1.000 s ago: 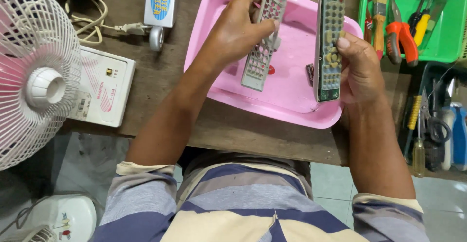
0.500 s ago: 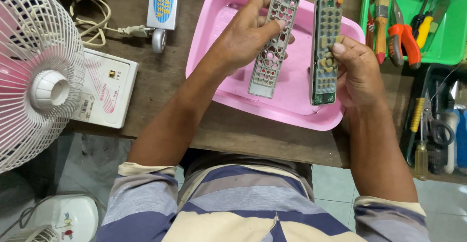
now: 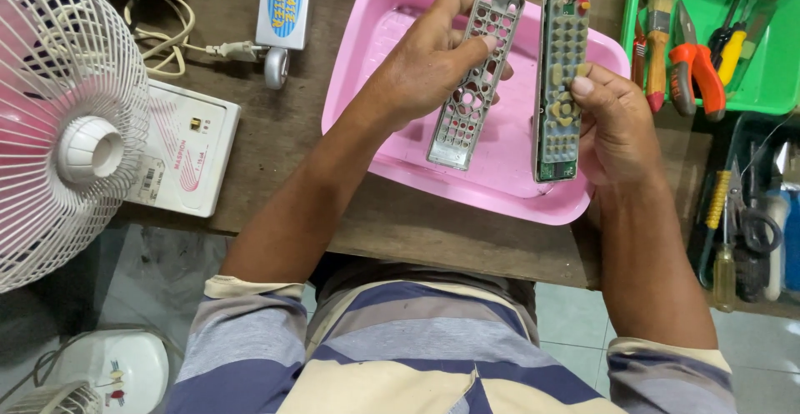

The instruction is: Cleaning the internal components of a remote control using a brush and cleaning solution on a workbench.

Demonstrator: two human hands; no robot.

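While left hand (image 3: 425, 68) holds cover (image 3: 475, 81), right hand (image 3: 617, 122) holds remote (image 3: 560, 89)

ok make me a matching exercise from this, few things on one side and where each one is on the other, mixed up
Things:
1. remote front cover
2. remote body with rubber keypad
3. orange-handled pliers
4. white fan

Places:
A. in the green tray
B. in the left hand
C. at the far left of the table
D. in the right hand

Pairs: 1-B, 2-D, 3-A, 4-C
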